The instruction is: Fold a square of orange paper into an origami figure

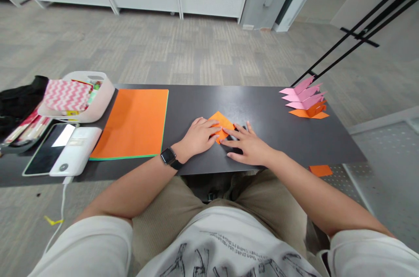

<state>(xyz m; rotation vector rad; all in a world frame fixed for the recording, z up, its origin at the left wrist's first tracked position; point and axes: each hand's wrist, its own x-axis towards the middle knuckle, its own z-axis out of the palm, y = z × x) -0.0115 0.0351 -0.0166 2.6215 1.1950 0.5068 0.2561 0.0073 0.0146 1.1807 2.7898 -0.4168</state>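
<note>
A small folded piece of orange paper (221, 118) lies on the dark table between my hands. My left hand (200, 136) rests flat over its left side, fingers stretched out across the paper. From the right, my right hand (247, 145) reaches in with spread fingers, its fingertips touching the lower right edge of the paper. Neither hand grips anything. The fingers partly cover the paper, so the lower folds are hard to make out.
Left of my hands lies a stack of orange paper (131, 124). Beyond it are a white basket (104, 98), a white power bank (76, 151) with a cable, and a phone (42, 150). Folded pink and orange paper figures (306, 96) stand at the far right, near a black metal frame (356, 35).
</note>
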